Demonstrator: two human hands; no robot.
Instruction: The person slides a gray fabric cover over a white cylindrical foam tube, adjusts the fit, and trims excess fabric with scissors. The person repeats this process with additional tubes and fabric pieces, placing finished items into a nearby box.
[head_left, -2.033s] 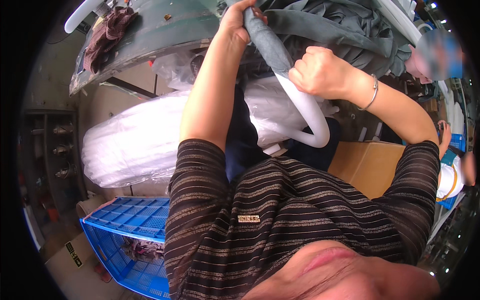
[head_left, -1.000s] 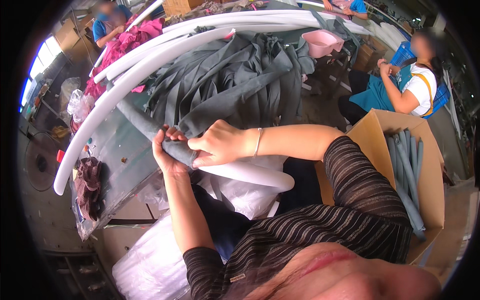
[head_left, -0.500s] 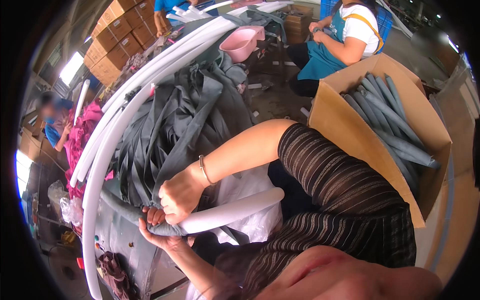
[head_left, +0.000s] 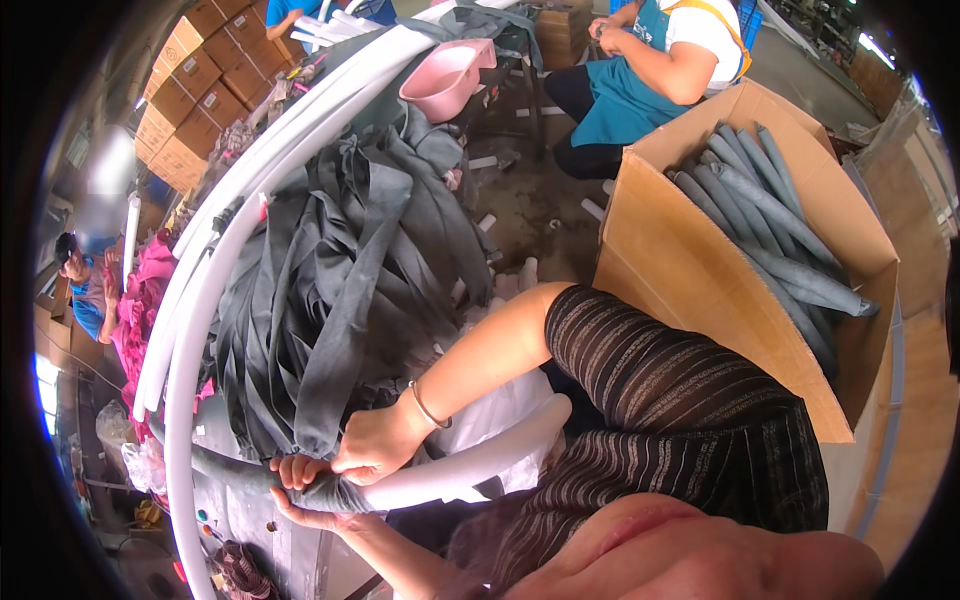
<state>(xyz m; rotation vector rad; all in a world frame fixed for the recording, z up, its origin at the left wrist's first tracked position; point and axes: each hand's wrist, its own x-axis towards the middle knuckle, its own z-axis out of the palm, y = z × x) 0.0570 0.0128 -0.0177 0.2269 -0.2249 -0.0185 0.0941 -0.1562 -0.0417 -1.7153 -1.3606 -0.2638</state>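
Down low in the head view: white foam tube [head_left: 470,458] held near its end, lying across the lower middle, bare white half running up toward the right and touching the striped sleeve [head_left: 660,400]. Grey fabric sleeve [head_left: 250,470] bunched over the tube's left part, trailing on toward the left edge. Left hand [head_left: 305,495] under the tube, palm up, fingers curled round the grey bunch: grip closed on the tube through the cloth. Right hand [head_left: 375,445] on top, just beside the left, fingers pinching the edge of the grey sleeve where cloth meets bare foam: grip closed on the fabric. Thin bracelet [head_left: 428,405] at the right wrist.

Just above the hands, heap of grey fabric strips [head_left: 340,260] spread over the desk [head_left: 290,545], with long white foam tubes [head_left: 215,270] curving along the heap's left side. Pink basin [head_left: 445,75] at the far end of the heap. To the right, open cardboard box [head_left: 700,270] holding grey-covered tubes [head_left: 770,230] laid side by side. Beyond the box, seated person in a teal apron [head_left: 640,70]; stacked cardboard cartons [head_left: 185,100] at upper left.
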